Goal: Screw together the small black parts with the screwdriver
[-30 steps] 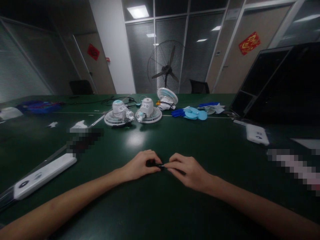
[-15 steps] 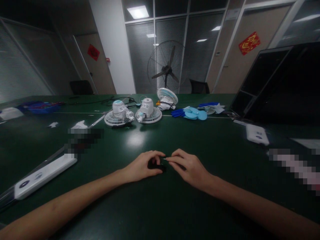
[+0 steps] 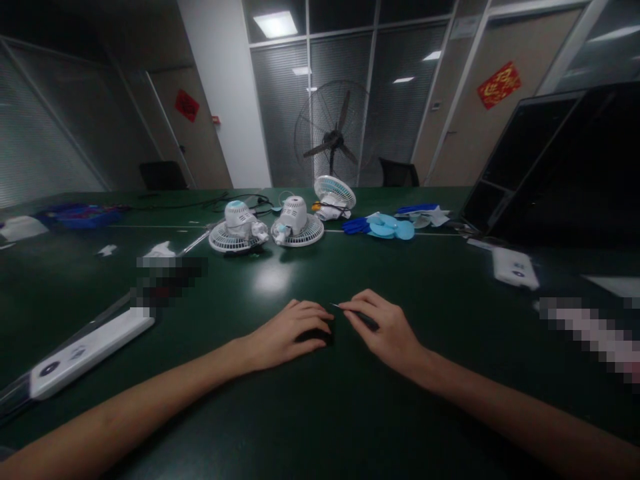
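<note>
Two bare hands rest near the front middle of the dark green surface (image 3: 280, 413), forearms reaching in from the lower corners. The left hand (image 3: 293, 331) lies palm down with its fingers (image 3: 313, 312) curled closed over a small dark part (image 3: 316, 336), which sits on the surface under the fingertips and beside the thumb; most of the part is hidden and its shape cannot be told. The right hand (image 3: 390, 328) is just beside the left, not touching it. Its thumb and forefinger are pinched closed on a thin dark tool (image 3: 367, 321), whose pointed tip projects leftward, above the small dark part and close to the left fingertips. Whether the tip touches the part cannot be told. Well beyond the hands, two small white fans (image 3: 235, 228) lie grille down, side by side; a third small fan (image 3: 334, 195) stands behind them. To the right of these lies a group of light blue fan blades (image 3: 389, 227). A large pedestal fan (image 3: 333, 130) stands on the floor behind the surface. A white strip (image 3: 87, 350) lies at the left edge, and a white device (image 3: 515, 268) lies at the right, in front of a large black panel (image 3: 565, 167).
</note>
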The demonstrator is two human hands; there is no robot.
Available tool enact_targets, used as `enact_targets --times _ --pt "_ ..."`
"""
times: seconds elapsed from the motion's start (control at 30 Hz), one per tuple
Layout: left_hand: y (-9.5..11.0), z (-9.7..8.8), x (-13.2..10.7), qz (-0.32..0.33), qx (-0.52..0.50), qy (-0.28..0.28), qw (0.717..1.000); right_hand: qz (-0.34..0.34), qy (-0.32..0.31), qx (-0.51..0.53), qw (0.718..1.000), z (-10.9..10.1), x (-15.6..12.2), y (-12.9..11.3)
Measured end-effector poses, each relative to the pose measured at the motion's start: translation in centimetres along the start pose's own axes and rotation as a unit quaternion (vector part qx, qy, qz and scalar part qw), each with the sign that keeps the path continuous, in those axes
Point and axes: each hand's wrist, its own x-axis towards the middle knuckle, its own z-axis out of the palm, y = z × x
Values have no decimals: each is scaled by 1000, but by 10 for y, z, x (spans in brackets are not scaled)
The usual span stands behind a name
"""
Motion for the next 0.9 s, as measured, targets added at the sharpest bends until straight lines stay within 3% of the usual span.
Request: enact_targets --times 0.1,0.17,0.37,0.47,0.63,0.9 --pt "-11 -5 0 13 36 -20 999 0 -3 -6 1000 0 0 -1" --pt "-31 -12 -3 -1 71 1 997 2 -9 -3 1000 0 0 -1" --pt "-126 -54 -38 -155 157 106 970 1 -31 36 999 -2 -2 1" --pt "-160 -72 -59 -217 167 138 952 1 -31 40 999 -2 -2 1" --pt "-187 -86 -81 -257 171 165 937 2 -40 42 998 -1 -3 2" --pt "-216 -89 -90 -218 182 201 938 -5 -39 37 999 -3 -3 0"
